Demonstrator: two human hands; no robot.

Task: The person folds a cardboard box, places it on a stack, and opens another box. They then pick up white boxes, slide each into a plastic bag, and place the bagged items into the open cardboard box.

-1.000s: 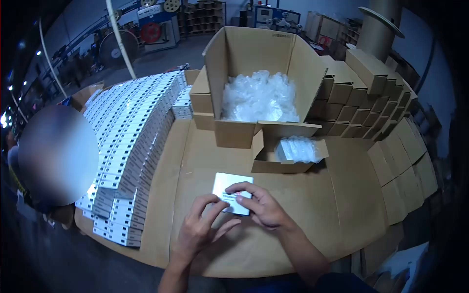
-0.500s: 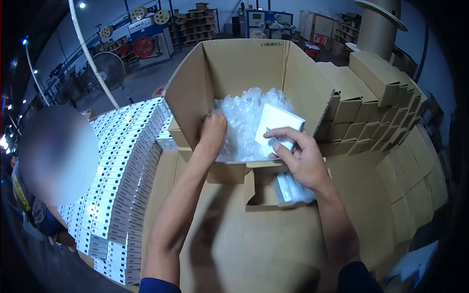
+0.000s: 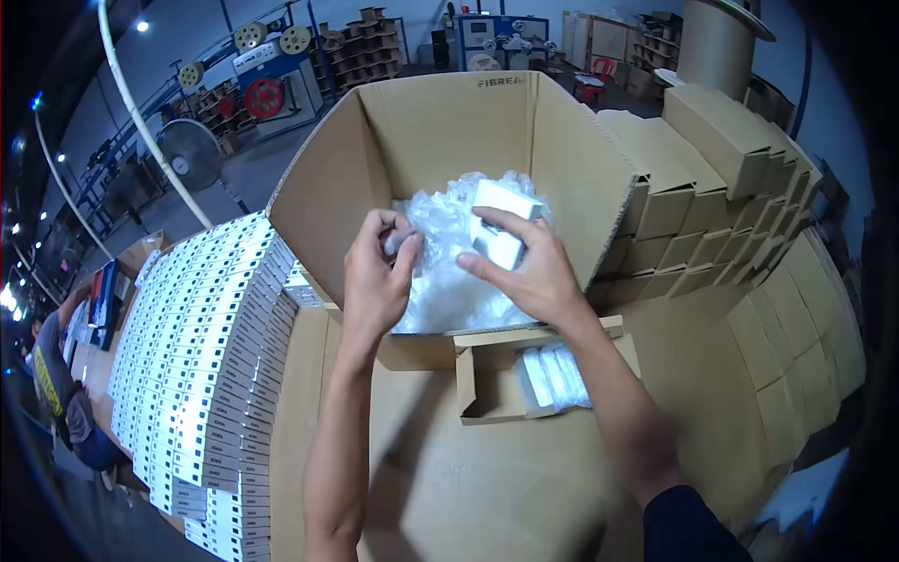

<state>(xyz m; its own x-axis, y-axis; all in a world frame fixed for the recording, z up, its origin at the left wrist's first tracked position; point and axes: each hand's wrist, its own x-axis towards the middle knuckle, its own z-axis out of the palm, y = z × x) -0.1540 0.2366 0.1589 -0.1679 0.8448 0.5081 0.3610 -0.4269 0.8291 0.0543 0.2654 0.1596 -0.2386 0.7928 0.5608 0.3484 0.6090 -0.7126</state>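
Observation:
My right hand (image 3: 538, 276) grips a small flat white box (image 3: 507, 199) above the large carton (image 3: 449, 122); its index finger lies across the box and the thumb is by its lower edge. Inside the carton is a heap of clear plastic bubble wrap bags (image 3: 435, 290). At the carton's left side my left hand (image 3: 377, 272) is closed, fingertips curled towards the thumb beside the plastic; what they pinch is hard to make out. Below, a small open cardboard box (image 3: 492, 407) holds several plastic-wrapped white boxes (image 3: 552, 375) in its right part.
On the left stand tall stacks of white boxes (image 3: 201, 347). Brown cardboard boxes (image 3: 693, 201) are piled at the right, on the cardboard-covered table (image 3: 449, 496). A person (image 3: 70, 403) is at the far left. Machinery (image 3: 272, 66) and a white pole (image 3: 150, 122) stand behind.
My left hand has come up from the carton's inner left side, its fingers now turned into view. The white box in my right hand has moved slightly left and up and turned. The view has shifted.

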